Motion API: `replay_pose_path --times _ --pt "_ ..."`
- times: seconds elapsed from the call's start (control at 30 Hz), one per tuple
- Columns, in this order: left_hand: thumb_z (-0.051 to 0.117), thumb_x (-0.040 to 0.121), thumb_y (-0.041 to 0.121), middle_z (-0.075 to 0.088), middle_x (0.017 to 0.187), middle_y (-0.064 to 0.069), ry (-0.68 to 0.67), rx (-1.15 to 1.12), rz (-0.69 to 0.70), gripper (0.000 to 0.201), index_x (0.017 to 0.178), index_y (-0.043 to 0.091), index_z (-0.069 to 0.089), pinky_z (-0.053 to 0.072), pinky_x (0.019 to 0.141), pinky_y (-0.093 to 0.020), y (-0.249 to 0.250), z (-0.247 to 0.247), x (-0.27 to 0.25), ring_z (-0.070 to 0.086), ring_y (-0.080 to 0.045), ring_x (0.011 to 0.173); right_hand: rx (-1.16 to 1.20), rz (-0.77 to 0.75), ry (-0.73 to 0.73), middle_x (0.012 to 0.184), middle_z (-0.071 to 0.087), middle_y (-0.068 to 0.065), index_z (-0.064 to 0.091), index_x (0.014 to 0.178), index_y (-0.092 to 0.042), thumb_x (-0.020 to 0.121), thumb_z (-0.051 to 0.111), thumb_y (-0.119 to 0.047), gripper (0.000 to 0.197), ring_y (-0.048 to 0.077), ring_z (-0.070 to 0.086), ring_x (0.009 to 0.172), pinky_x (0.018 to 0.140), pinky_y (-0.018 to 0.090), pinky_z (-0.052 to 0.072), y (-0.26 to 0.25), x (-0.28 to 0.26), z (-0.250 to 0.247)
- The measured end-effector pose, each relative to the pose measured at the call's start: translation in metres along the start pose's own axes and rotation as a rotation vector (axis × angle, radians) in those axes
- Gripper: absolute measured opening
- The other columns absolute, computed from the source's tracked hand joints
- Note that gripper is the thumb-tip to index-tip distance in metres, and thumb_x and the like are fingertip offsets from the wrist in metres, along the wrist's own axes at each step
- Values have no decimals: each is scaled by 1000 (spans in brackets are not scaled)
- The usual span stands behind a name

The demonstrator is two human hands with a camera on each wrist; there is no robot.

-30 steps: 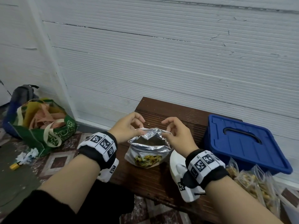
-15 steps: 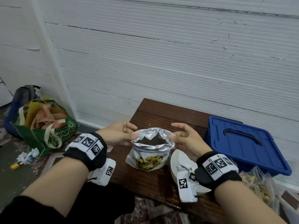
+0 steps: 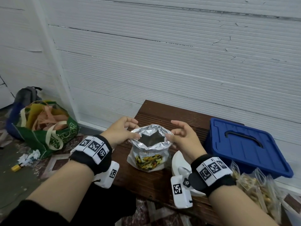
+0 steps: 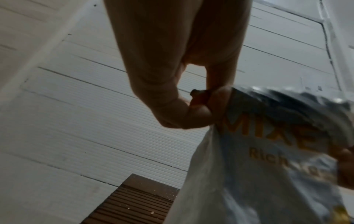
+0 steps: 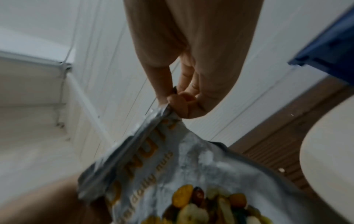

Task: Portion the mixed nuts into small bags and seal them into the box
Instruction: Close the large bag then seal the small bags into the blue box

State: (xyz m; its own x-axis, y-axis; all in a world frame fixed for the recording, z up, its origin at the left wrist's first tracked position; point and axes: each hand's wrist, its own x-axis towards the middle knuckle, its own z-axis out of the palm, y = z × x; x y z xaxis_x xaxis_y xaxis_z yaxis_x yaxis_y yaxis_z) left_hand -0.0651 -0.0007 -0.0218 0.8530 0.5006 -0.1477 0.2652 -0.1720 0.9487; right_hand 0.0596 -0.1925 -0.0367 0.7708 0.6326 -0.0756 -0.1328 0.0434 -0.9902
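Bare bench [image 3: 156, 118] lies beyond the hands. Left hand [image 3: 121, 132] and right hand [image 3: 184, 137] each pinch the nut bag [image 3: 149, 160] rim, spreading it wide.

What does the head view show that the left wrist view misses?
Head only: the bag's open foil mouth, right hand, blue box with lid on, filled small bags, white bowl.
Left wrist only: the "MIXE" lettering on the bag.
Both: left hand pinching the mixed nuts bag rim, on the brown bench.
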Motion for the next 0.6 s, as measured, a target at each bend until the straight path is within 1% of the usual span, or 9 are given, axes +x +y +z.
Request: replay_pose_path --times 0.03,0.07,0.1,0.17,0.23,0.33,0.43,0.53,0.6 --pt "74 75 -6 65 98 4 -19 -21 -11 44 105 18 52 54 69 -28 -2 1 0 64 -16 80 40 20 -7 69 57 6 53 115 -15 81 68 7 44 13 45 45 47 26 40 1 -1 1" --pt "73 76 -7 65 99 3 -33 -37 -17 44 106 18 52 54 65 -26 -3 1 -1 64 -17 82 46 30 1 69 57 8 53 117 -14 82 67 7 43 13 44 44 45 25 40 2 -1 1" --pt "70 78 -8 65 99 3 -37 -59 -17 42 105 18 52 53 58 -23 -4 1 -1 64 -16 79 27 31 20 70 56 9 53 117 -14 83 64 9 42 12 46 45 43 23 40 3 -1 2" --pt "65 82 -10 64 96 3 -8 -100 -17 37 103 18 52 45 46 -16 -5 1 0 61 -8 65 -15 30 59 72 55 6 55 114 -15 83 57 17 45 9 51 51 42 19 40 3 -1 2" --pt "58 86 -11 65 89 2 18 -112 -15 31 102 15 52 38 41 -12 -5 -1 0 55 2 51 -29 28 68 72 60 2 56 113 -14 81 52 21 47 10 53 57 42 18 40 1 0 0" --pt "54 89 -10 69 89 -3 -30 -113 -26 25 105 8 52 36 39 -10 0 -3 0 55 3 48 -47 24 63 70 69 -1 57 108 -16 81 53 20 45 12 55 60 46 20 39 -3 1 -5" --pt "61 87 -5 70 93 -7 -61 -227 -80 24 105 8 52 42 42 -13 2 -10 0 59 -1 51 69 43 29 76 72 6 55 113 -13 82 55 20 46 13 55 56 42 18 37 -8 2 -9" --pt "66 82 2 71 99 -8 -69 -312 -116 31 110 11 55 53 59 -17 -1 -17 -3 66 -8 71 201 71 -9 86 71 11 53 118 -11 78 62 15 48 18 60 63 45 20 43 -8 0 -14" --pt "68 81 4 70 104 -9 -80 -314 -126 35 114 10 55 55 63 -19 -3 -16 -5 67 -12 79 180 108 -2 85 69 12 52 120 -8 80 63 12 46 18 57 60 47 22 44 -5 -3 -15"
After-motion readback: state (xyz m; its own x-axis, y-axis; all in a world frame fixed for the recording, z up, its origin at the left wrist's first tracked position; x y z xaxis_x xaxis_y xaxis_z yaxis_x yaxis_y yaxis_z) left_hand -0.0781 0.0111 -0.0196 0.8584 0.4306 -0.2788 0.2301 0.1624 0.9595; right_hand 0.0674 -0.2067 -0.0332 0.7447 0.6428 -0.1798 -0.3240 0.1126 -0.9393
